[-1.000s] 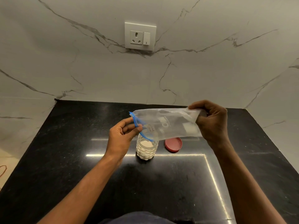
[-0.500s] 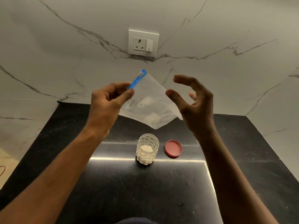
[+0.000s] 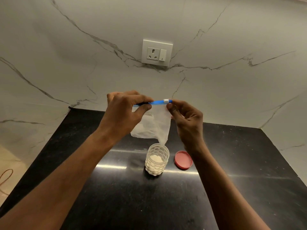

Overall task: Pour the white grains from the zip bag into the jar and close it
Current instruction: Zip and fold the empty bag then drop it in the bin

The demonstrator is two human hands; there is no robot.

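Observation:
The clear zip bag (image 3: pixel 157 125) hangs upright in the air above the counter, its blue zip strip (image 3: pixel 157 102) level on top with a white slider near the right end. My left hand (image 3: pixel 123 113) pinches the strip's left end. My right hand (image 3: pixel 186 118) holds the bag's right top corner by the slider. The bag looks nearly empty. Below it stands the clear dimpled jar (image 3: pixel 157 159), uncovered, about half full of white grains. Its red lid (image 3: pixel 183 159) lies flat on the counter just right of the jar.
The black stone counter (image 3: pixel 116 196) runs back to a marble wall with a socket and switch plate (image 3: pixel 157 52). The counter's left edge drops to the floor, where an orange cord (image 3: pixel 5 177) lies.
The bag went from lying tipped over the jar to hanging upright with the zip on top. My right hand let go of the bag's bottom and now holds the zip end.

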